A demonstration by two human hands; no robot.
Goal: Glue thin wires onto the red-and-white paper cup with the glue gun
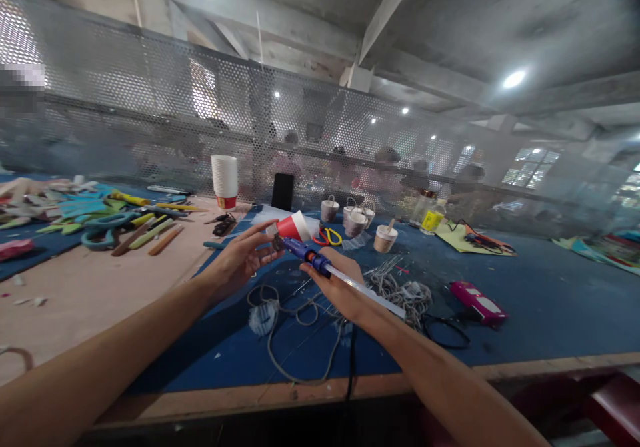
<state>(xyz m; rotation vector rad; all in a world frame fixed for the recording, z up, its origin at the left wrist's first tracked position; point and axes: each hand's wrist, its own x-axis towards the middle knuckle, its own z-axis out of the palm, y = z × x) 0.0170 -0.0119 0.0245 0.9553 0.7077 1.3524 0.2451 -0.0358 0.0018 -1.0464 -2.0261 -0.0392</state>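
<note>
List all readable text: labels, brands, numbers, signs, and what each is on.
No text is legible.
Yellow-labelled bottle: too small.
Stacked cups: red part too blurred.
Magenta object: pale patch too blurred.
Red-and-white cup, blue glue gun: none readable.

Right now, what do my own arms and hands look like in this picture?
Your left forearm and right forearm are bare, with no sleeve showing. Your left hand and right hand are ungloved. I can't make out any watch, bracelet or markings; small details such as rings are too fine to tell.
</note>
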